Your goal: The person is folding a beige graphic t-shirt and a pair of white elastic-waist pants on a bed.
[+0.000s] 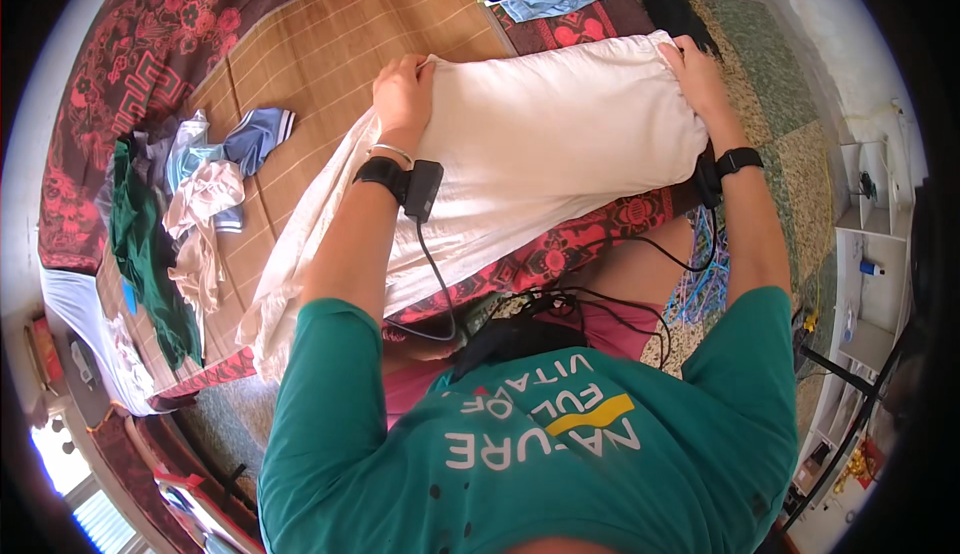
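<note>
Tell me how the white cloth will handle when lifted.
Probably floppy: the white cloth falls in loose, crumpled folds at its left end. It would likely sag below the left hand and right hand, which hold its far edge.

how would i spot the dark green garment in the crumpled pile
Find the brown mat with pale lines; on its left part lies a heap of crumpled clothes. The dark green garment trails down that heap's left side, the only dark green piece, beside pale pink and blue ones.
</note>
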